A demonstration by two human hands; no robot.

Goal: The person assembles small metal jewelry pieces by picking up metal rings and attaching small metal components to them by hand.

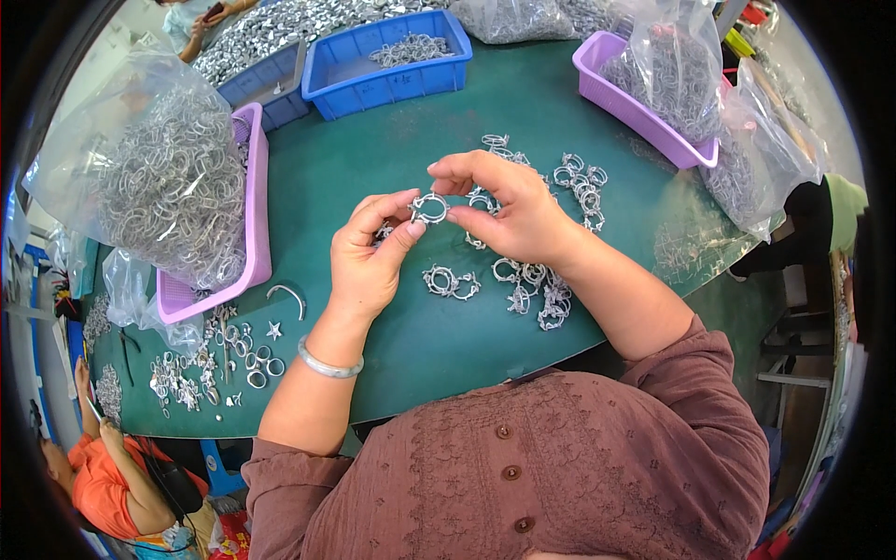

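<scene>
Over the middle of the table, my left hand (366,250) pinches a silvery metal ring (429,209) between thumb and fingertips. Part of another metal piece (382,234) shows between its fingers. My right hand (511,207) is at the ring's right side, thumb tip by its edge and forefinger curved above, with a gap between them. Below the hands lies a small group of joined rings (452,282). More linked ring pieces (536,289) lie under my right wrist, and another string of rings (585,191) is to its right.
Lilac baskets with bagged metal rings stand at left (257,224) and far right (644,119). A blue bin (387,86) sits at the back, beside a heap of metal pieces (289,42). Loose rings and charms (201,373) lie near left. Another person in orange (121,490) is lower left.
</scene>
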